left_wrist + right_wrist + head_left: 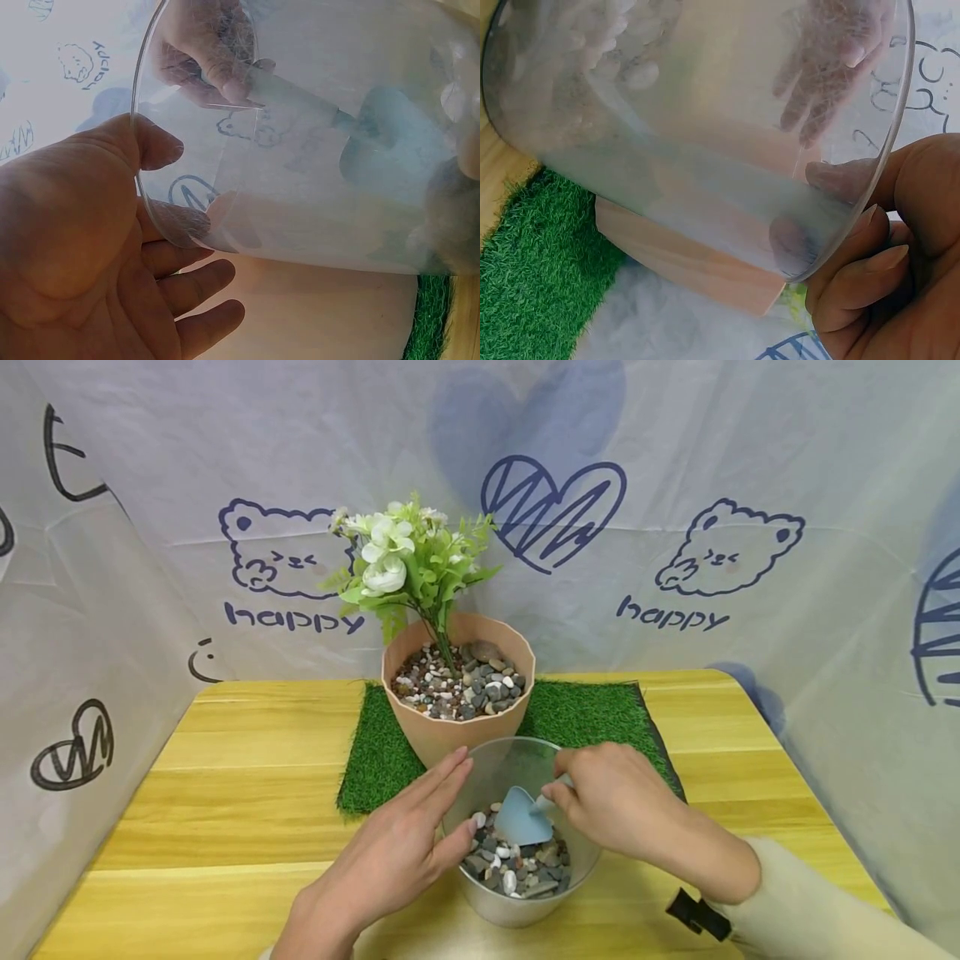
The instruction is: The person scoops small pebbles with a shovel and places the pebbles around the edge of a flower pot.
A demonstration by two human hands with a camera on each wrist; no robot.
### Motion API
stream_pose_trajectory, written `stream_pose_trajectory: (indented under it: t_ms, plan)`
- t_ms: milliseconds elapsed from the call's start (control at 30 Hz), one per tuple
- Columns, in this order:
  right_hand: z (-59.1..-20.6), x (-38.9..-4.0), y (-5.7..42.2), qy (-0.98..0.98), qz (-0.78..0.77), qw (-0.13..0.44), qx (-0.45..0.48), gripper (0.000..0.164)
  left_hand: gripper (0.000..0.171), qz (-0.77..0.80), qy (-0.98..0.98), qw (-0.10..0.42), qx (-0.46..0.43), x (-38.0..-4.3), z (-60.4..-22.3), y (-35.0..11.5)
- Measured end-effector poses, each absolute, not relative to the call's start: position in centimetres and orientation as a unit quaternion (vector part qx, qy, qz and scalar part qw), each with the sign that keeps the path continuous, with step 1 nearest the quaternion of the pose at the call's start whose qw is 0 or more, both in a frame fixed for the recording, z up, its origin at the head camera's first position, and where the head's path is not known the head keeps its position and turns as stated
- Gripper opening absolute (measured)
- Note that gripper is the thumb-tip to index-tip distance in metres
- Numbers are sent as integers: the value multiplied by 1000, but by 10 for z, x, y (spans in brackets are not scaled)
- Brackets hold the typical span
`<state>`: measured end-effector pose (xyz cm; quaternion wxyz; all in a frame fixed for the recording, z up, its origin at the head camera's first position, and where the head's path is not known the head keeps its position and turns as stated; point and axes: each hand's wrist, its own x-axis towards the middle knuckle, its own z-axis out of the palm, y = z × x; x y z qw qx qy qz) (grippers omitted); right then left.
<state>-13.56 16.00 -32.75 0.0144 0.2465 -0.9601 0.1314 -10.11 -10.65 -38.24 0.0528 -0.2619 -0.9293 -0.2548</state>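
Observation:
A clear plastic bucket point(501, 908) stands on the table with mixed pebbles point(517, 868) in its bottom. My left hand point(393, 843) holds its left rim, thumb over the inside and fingers outside; the left wrist view shows the thumb crossing the rim point(139, 97). With my right hand point(618, 797) I grip the pale handle of a small light-blue shovel point(522, 817). Its blade slants down inside the bucket, tip at the pebbles. In the right wrist view, the fingers of my right hand point(900, 255) curl at the rim, partly seen through the plastic.
Behind the bucket stands a peach flowerpot point(457, 735) filled with pebbles and holding white flowers with green leaves point(408, 556). Under it lies a green artificial-grass mat point(592, 714) on the wooden table point(247, 777). Printed white cloth point(555, 410) hangs behind and at both sides.

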Motion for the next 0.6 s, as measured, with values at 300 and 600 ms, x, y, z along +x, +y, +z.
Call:
stream_pose_trajectory:
  t_ms: [300, 600]
  plan:
    - [-327, -135, 158, -959, 127, 6, 253, 21, 67, -256, -928, 58, -264, -101, -382, -107]
    - [-321, -134, 155, -953, 163, -39, 252, 9, 67, -261, -928, 51, -261, -101, -383, -106]
